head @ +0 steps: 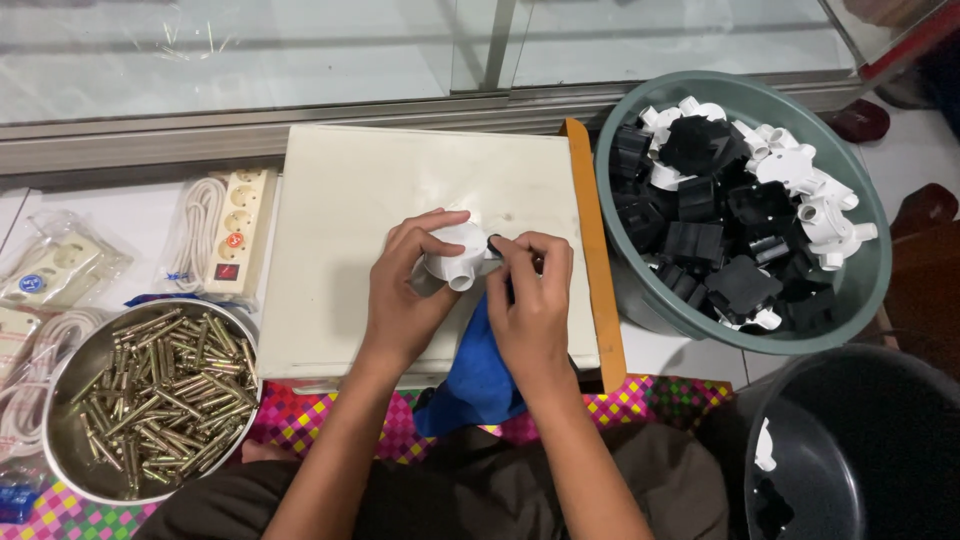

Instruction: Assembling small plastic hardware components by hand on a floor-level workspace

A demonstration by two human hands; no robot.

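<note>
1. We see a white round junction box (455,252) held just above the middle of the white board (350,200), nearer its front edge than its back edge, with one short pipe socket pointing down toward the person.
2. Our left hand (405,290) is wrapped around the box from its left side, thumb and fingers closed on the round body.
3. Our right hand (530,300) comes in from the box's right, fingertips pinched together on a small dark tool or part (497,246) that touches the box's right side; what exactly it is we cannot tell.
4. So the box lies left of the right hand's pinch, its socket axis running front to back, and the left hand is the one bearing it.
5. A blue cloth (478,375) hangs below the hands over the board's front edge.
6. An orange strip (595,260) runs along the board's right edge.
7. Right of it stands a green basin (640,290) full of black and white boxes, with a dark bucket (850,440) in front of it.
8. Left of the board sit a metal bowl of brass screws (150,390) and a white power strip (240,225).
</note>
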